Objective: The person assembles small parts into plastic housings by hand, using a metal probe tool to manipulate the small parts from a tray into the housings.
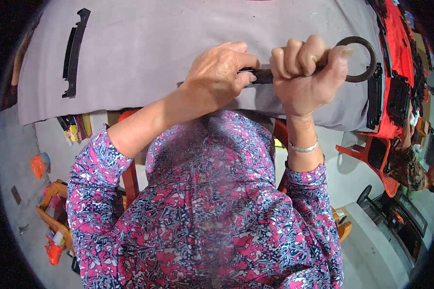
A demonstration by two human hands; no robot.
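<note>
My right hand (308, 72) is closed in a fist around a dark ring-ended tool (373, 57). The tool's big ring juts out on the right, and its dark shaft (264, 75) runs leftward between my hands. With thumb and forefinger pressed together, my left hand (217, 70) pinches a narrow black piece beside the shaft's left end. A dark tip of what may be the same piece shows left of my left wrist. My fingers hide where the tool and the piece meet. Both hands are over the grey cloth (144, 43) on the table.
Two black slotted strips (74, 53) lie at the table's far left. More black strips (374, 98) lie on the right, by a red cloth (395, 29). An orange-red stool (366, 154) and a seated person (407, 164) are at the right. Orange items (40, 165) are at the left.
</note>
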